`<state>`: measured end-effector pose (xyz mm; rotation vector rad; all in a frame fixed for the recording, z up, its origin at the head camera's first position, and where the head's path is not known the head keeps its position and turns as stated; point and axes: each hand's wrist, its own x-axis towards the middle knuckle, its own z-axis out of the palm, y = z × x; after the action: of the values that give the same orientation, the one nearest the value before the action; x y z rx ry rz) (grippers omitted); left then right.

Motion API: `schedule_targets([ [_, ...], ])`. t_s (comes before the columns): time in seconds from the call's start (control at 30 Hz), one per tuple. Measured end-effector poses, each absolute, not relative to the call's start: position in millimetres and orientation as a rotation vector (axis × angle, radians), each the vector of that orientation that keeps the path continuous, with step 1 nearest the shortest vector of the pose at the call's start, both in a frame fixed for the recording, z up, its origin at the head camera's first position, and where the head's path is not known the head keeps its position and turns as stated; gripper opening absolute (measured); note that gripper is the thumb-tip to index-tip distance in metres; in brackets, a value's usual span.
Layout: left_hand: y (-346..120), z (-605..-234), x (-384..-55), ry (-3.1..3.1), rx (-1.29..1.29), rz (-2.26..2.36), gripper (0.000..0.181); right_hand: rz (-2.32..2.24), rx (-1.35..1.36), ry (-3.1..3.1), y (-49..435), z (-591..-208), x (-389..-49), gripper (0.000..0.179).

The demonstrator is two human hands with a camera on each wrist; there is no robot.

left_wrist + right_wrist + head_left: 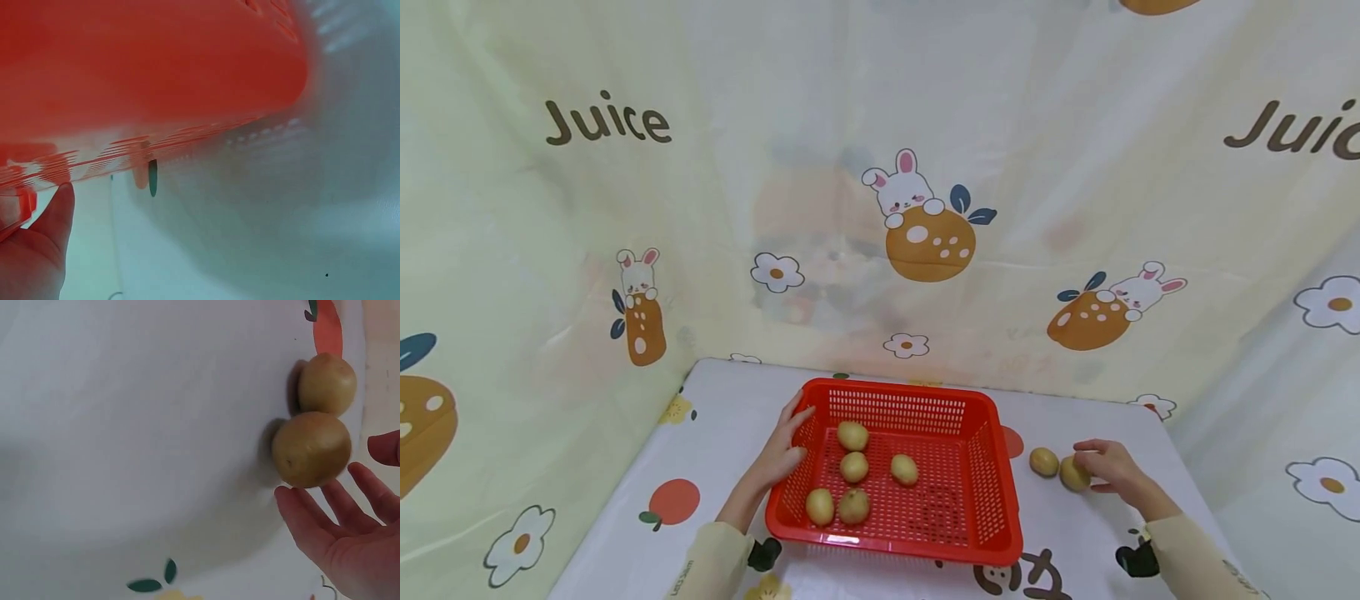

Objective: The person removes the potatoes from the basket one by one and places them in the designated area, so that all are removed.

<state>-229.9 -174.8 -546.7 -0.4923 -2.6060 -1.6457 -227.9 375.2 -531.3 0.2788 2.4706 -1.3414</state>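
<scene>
A red plastic basket with slotted walls stands in the middle of the table, several potatoes lying toward its left side. My left hand holds the left rim, its fingers over the edge. From the left wrist, the basket's outer wall fills the upper part, with a piece of the hand at lower left. Right of the basket, two potatoes sit side by side on the cloth. My right hand reaches round the nearer potato, fingers spread at its side and thumb apart from it; the other potato lies just beyond.
A white printed tablecloth covers the table. Behind and at both sides hangs a pale curtain with rabbit, fruit and flower prints. The basket's right wall stands between its inside and the two loose potatoes.
</scene>
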Motion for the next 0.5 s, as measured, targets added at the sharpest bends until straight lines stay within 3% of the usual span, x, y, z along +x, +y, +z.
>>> schedule_targets([
  [0.27, -175.1, -542.3, -227.8, -2.589, -0.492, -1.695, 0.07, -1.178, 0.134, 2.595, 371.6, -499.9, -235.0, 0.048],
  [0.5, -174.9, -546.1, -229.3, -2.579, -0.51, -1.683, 0.072, -1.208, 0.048, 2.614, 338.6, -473.9, -239.1, 0.049],
])
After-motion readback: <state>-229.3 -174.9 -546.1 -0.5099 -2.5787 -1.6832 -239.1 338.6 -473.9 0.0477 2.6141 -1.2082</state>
